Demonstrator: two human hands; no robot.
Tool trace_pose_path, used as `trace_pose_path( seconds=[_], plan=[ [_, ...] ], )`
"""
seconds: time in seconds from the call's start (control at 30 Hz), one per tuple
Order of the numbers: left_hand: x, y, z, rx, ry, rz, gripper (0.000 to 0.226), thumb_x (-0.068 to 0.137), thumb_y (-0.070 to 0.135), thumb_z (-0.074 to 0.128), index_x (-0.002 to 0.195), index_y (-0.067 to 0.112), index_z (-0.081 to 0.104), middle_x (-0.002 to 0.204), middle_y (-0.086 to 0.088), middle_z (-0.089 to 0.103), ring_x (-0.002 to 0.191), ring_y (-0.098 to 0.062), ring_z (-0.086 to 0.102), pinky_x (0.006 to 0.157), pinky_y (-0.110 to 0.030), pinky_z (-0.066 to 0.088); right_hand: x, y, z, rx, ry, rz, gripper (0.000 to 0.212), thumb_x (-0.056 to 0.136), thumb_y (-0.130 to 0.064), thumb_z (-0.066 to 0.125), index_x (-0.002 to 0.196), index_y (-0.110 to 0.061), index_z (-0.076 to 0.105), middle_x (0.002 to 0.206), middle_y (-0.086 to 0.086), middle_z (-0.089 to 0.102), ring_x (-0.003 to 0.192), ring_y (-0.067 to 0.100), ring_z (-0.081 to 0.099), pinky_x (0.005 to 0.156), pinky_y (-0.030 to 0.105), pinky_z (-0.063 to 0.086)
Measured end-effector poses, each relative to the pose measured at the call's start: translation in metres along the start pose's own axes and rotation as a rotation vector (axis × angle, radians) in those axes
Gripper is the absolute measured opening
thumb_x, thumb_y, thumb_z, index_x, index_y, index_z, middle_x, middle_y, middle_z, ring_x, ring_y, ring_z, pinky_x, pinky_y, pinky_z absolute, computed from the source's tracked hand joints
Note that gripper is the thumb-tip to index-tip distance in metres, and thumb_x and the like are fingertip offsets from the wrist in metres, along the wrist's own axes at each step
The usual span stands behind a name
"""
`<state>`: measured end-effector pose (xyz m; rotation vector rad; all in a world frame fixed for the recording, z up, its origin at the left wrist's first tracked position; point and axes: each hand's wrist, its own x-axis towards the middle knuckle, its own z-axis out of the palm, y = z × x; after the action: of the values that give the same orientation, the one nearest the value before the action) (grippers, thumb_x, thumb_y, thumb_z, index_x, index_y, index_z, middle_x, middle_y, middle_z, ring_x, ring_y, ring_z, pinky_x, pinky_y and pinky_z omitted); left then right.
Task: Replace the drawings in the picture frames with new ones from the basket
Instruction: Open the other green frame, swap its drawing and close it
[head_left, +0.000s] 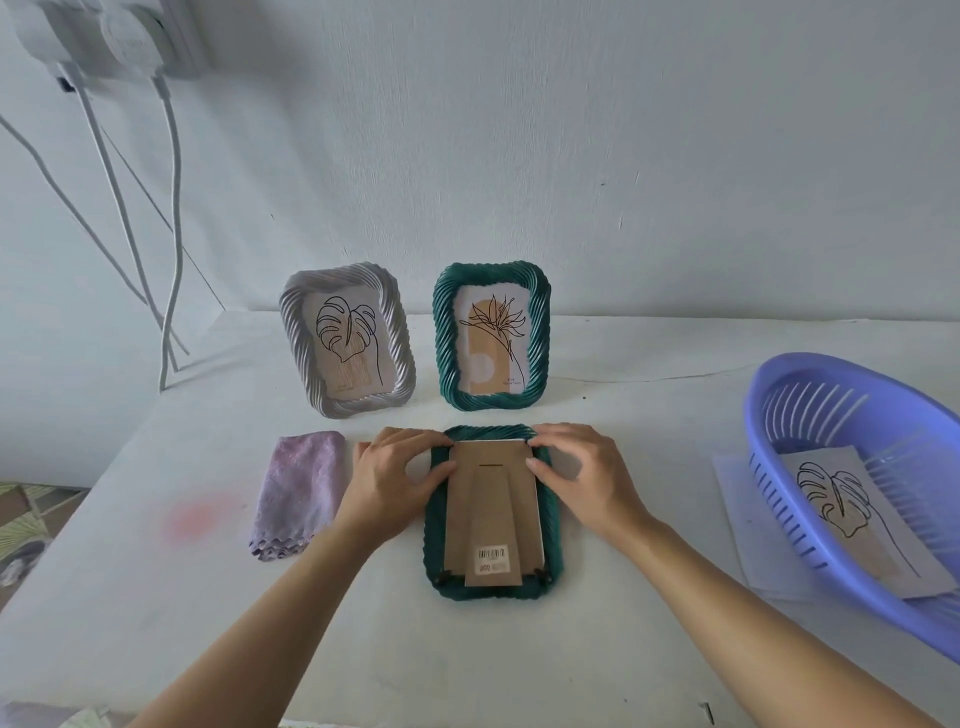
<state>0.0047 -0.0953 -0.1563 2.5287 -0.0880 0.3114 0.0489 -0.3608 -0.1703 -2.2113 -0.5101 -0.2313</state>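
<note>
Green frame (551, 525) lies face-down, backing (493, 504) on; left hand (397, 475) and right hand (584, 478) pinch its top corners. The basket (759, 436) holds a drawing (831, 499); the swap seems barely begun.

A pale, evenly lit white wall (571, 130) rises behind the white surface (156, 597), with plugs (104, 41) at its upper left trailing white cables (171, 208) down past the surface's edge, beside green-patterned floor (26, 519).

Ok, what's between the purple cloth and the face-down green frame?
In the head view, the left hand lies there, above the table, its fingers and thumb pinching the face-down green frame at its top left corner.
</note>
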Motion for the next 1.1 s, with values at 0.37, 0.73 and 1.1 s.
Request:
trace_pose_path(
  seconds=[0.37,0.73,1.1],
  plan=[
    [-0.014,0.003,0.014,0.256,0.117,0.103,0.034,0.095,0.047,0.048,0.111,0.038,0.076,0.122,0.009,0.071,0.100,-0.019,0.064,0.080,-0.042,0.040,-0.012,0.005,0.010,-0.203,0.017,-0.118,0.031,0.091,-0.029,0.071,0.119,-0.017,0.073,0.132,-0.001,0.065,0.120,0.012,0.059,0.101,0.039,0.046],
    [-0.014,0.005,0.012,0.392,-0.027,0.068,0.045,0.100,0.052,0.032,0.135,0.041,0.058,0.130,0.011,0.057,0.119,-0.015,0.049,0.082,-0.043,0.037,-0.011,-0.003,0.009,-0.309,-0.085,-0.092,0.043,0.099,-0.042,0.043,0.130,-0.021,0.063,0.135,-0.005,0.059,0.126,0.012,0.052,0.104,0.039,0.040],
    [-0.013,0.008,0.014,0.446,-0.110,0.037,0.049,0.101,0.051,0.028,0.145,0.039,0.047,0.141,0.010,0.048,0.126,-0.014,0.040,0.086,-0.047,0.035,-0.010,-0.013,0.012,-0.387,-0.104,-0.031,0.046,0.098,-0.037,0.037,0.131,-0.019,0.064,0.134,-0.002,0.059,0.121,0.017,0.054,0.100,0.039,0.041]
  ],
)
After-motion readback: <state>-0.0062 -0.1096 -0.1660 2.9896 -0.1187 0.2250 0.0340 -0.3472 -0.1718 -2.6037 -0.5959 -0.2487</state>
